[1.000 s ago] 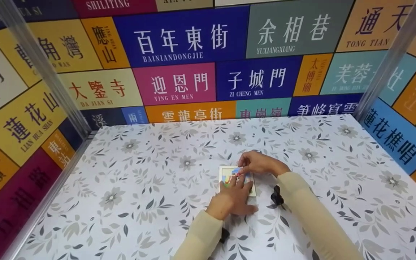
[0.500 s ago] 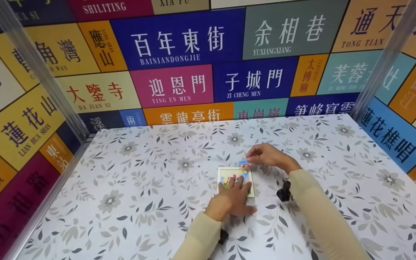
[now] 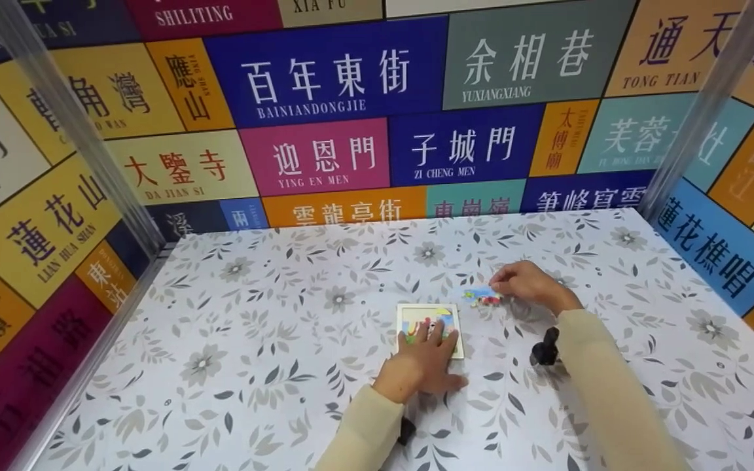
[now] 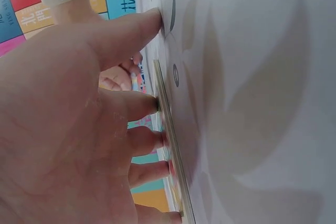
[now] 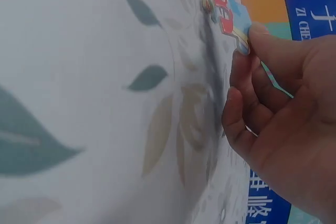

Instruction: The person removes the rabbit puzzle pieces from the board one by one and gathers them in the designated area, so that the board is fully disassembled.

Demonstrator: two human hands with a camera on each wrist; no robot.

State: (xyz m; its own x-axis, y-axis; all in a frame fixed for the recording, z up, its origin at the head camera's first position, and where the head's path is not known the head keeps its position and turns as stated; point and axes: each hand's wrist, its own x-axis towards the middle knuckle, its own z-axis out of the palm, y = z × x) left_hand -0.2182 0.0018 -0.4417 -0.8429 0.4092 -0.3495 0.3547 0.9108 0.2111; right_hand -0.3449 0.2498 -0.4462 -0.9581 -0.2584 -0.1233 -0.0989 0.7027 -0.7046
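A small framed picture puzzle (image 3: 428, 306) with a pale border lies on the table. My left hand (image 3: 419, 366) rests on it with fingers spread, covering its lower part; some yellow, blue and red print shows between the fingers. In the left wrist view the fingertips press on the thin puzzle board (image 4: 176, 153), while the thumb reaches past its edge. Up and to the right of the board, my right hand (image 3: 529, 286) pinches a colourful puzzle piece (image 3: 478, 296) between thumb and fingertips. The right wrist view shows the piece (image 5: 236, 17), blue and red with an irregular outline, close over the tablecloth.
A white tablecloth (image 3: 252, 405) with grey leaves and flowers covers the table. Behind it stands a wall of coloured panels (image 3: 324, 72) with Chinese lettering. Clear upright posts (image 3: 105, 157) stand at the table's back corners. Black clasps (image 3: 545, 348) hang at both wrists.
My right hand has lifted the puzzle piece off the board's upper right and carried it to the right. More of the board's top shows. The left hand has stayed in place.
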